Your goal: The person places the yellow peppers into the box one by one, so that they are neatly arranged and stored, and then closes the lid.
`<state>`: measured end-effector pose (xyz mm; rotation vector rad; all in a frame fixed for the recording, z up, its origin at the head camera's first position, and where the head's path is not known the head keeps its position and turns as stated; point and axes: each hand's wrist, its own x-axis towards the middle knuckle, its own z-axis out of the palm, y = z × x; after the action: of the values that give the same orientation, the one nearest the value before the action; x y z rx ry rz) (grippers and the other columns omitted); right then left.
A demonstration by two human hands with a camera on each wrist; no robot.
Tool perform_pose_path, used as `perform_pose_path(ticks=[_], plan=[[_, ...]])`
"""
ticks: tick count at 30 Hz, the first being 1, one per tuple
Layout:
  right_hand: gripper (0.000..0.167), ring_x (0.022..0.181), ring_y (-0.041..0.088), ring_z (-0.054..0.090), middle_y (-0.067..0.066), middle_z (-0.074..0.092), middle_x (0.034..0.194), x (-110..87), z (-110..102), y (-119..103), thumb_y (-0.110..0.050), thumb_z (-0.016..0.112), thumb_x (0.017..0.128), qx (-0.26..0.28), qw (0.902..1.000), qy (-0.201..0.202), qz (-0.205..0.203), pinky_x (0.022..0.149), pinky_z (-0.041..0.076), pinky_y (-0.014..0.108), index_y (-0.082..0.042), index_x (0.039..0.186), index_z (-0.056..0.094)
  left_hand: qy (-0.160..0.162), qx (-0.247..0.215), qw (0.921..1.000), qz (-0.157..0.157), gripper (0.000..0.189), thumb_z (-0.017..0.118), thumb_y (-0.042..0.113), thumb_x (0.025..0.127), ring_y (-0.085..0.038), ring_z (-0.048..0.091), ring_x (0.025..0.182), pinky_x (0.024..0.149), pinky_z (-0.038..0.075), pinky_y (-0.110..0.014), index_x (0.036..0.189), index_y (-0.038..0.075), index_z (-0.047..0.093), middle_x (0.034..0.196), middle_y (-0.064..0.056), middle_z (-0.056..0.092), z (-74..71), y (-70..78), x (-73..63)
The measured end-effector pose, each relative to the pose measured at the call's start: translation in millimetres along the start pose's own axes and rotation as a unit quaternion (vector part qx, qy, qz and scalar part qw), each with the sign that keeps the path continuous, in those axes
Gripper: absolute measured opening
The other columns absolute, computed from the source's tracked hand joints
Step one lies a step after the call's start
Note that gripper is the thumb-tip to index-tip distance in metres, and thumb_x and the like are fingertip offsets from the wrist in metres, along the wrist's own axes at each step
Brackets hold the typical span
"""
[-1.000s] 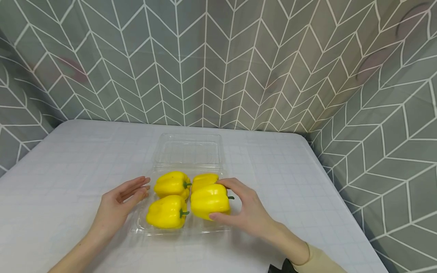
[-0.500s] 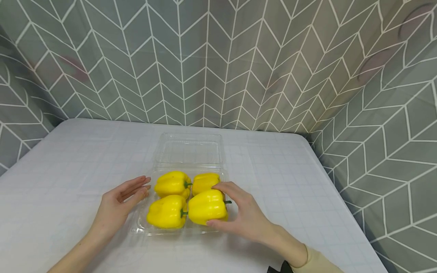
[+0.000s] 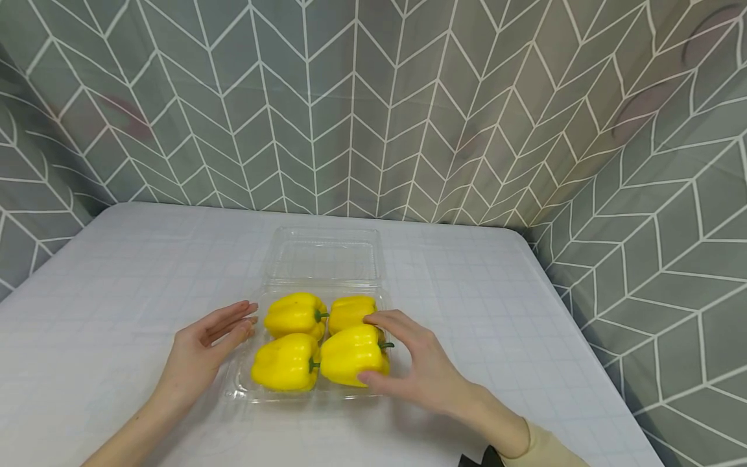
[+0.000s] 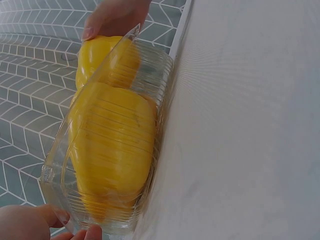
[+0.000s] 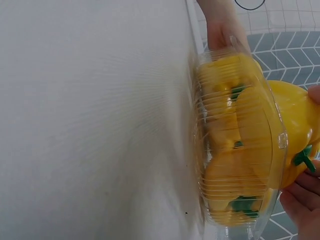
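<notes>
A hinged clear plastic container (image 3: pixel 245 394) lies unfolded with several yellow bell peppers inside. My right hand (image 3: pixel 428 363) has its thumb and fingers round the front right yellow bell pepper (image 3: pixel 353 357), whose green stem points right. In the right wrist view this pepper stands above the container's rim. Beside it sits the front left pepper (image 3: pixel 283 363); behind are the back left pepper (image 3: pixel 294 314) and the back right pepper (image 3: pixel 351 312), partly covered by my right fingers. My left hand (image 3: pixel 207 344) stays at the container's left side, fingers relaxed, fingertips right at the rim.
The container's lid (image 3: pixel 327 256) lies folded back toward the far side. Everything stands on a table with a white cloth (image 3: pixel 496 311). A grey patterned curtain (image 3: pixel 373 110) closes off the back and sides. Something black (image 3: pixel 481 457) shows near my right sleeve.
My right hand has lowered the front right pepper a little toward me and left, beside the front left pepper. Its thumb has lately shifted slightly right. The left hand has kept its place.
</notes>
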<state>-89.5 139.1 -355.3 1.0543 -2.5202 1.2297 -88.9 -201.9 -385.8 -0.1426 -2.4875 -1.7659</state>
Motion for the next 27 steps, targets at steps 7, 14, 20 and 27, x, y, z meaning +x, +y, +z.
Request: perform_pose_path(ticks=[7,14,20,27], plan=[[0.054,0.119,0.014,0.06,-0.005,0.062,0.129,0.2,-2.8,-0.6,-0.034,0.082,0.084,0.003,1.0,-0.003,0.001,0.104,0.053,0.039,-0.018,0.13,0.059,0.0,0.003,1.0,0.005,0.049,0.063,0.024,0.1,0.007,0.063,0.108,0.087,0.055,-0.011,0.143,0.005,0.052,0.137,-0.003,0.063,0.0,-0.6,-0.5],[0.054,0.121,0.009,0.059,-0.013,0.061,0.128,0.5,-4.3,-2.4,-0.037,0.084,0.081,0.01,0.9994,-0.012,0.03,0.105,0.052,0.038,-0.021,0.128,0.062,-0.001,0.002,1.0,0.007,0.048,0.063,0.023,0.1,0.006,0.064,0.108,0.087,0.055,-0.012,0.143,0.005,0.052,0.136,-0.003,0.063,-0.1,-0.3,-0.9],[0.058,0.12,0.01,0.059,-0.011,0.061,0.128,0.0,-1.8,-3.6,-0.038,0.085,0.079,0.009,0.9995,-0.014,0.027,0.105,0.053,0.036,-0.017,0.129,0.064,0.002,0.007,0.9999,0.009,0.048,0.063,0.024,0.1,0.007,0.063,0.108,0.087,0.055,-0.011,0.143,0.004,0.052,0.136,-0.003,0.064,-0.2,0.4,-1.1],[0.062,0.12,0.01,0.059,-0.012,0.06,0.128,-1.4,4.4,-4.5,-0.038,0.087,0.077,0.011,0.9994,-0.022,0.023,0.105,0.052,0.033,-0.018,0.131,0.063,0.001,0.005,1.0,0.006,0.049,0.063,0.024,0.1,0.008,0.063,0.107,0.087,0.054,-0.01,0.143,0.004,0.051,0.136,-0.003,0.064,0.2,0.4,-0.4]])
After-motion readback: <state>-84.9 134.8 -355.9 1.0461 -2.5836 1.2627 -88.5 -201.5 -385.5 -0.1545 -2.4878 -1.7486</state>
